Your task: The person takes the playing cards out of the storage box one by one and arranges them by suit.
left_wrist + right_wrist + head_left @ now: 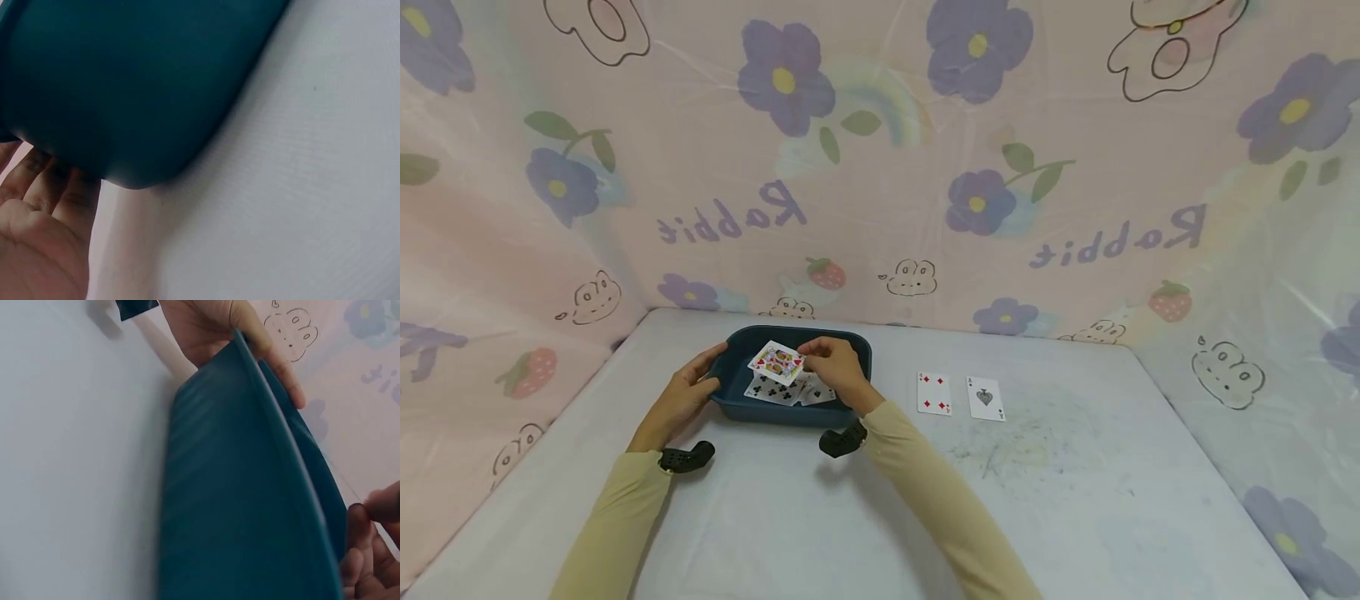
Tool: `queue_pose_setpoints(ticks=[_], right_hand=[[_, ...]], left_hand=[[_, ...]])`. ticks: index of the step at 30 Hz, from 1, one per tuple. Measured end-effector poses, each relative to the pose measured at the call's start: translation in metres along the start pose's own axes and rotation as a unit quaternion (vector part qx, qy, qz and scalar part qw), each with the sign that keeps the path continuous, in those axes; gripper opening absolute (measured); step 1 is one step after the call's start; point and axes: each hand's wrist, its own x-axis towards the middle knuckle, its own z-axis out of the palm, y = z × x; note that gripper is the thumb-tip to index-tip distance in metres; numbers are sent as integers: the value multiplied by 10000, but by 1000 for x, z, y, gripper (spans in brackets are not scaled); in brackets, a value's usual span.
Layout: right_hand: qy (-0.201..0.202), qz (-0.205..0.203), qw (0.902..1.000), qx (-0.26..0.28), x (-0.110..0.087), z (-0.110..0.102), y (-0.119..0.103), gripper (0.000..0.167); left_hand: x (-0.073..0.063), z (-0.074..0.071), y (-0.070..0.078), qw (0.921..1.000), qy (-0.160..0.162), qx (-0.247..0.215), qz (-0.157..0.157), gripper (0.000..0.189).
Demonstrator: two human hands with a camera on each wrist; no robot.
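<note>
A dark teal plastic tray (790, 414) stands on the table with several playing cards inside, among them a clubs card (772, 391) and a spades card (817, 392). Over these, my right hand (838, 367) pinches a red face card (777, 362) by its right edge, tilted above the tray. My left hand (676, 404) holds the tray's left end, thumb and fingers at the rim. In the left wrist view, the left hand's fingers (75, 194) lie against the outer wall. The right wrist view shows the right hand (375, 550) beyond the rim; its card is hidden there.
Right of the tray, a four of diamonds (934, 393) and an ace of spades (985, 398) lie face up on the white table (1075, 500). A patterned cloth (880, 167) hangs behind and along both sides. Each wrist wears a black band (688, 457).
</note>
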Motion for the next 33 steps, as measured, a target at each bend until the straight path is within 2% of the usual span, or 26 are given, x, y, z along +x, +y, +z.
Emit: queue_pose_setpoints(ticks=[8, 12, 20, 29, 33], right_hand=[[257, -117, 9988, 410, -7, -9, 1, 22], [230, -251, 9971, 685, -10, -20, 4, 27], [70, -351, 9953, 895, -25, -45, 1, 33], [-38, -522, 9923, 1124, -39, -71, 1, 33], [71, -475, 9922, 1147, -47, -83, 2, 32]], left_hand=[[0, 1, -1, 10000, -7, -49, 20, 69], [-2, 1, -1, 10000, -27, 36, 49, 68], [-4, 1, 3, 10000, -6, 63, 18, 68], [-5, 2, 4, 9999, -14, 138, -16, 69], [-4, 2, 3, 9999, -5, 168, 13, 68]])
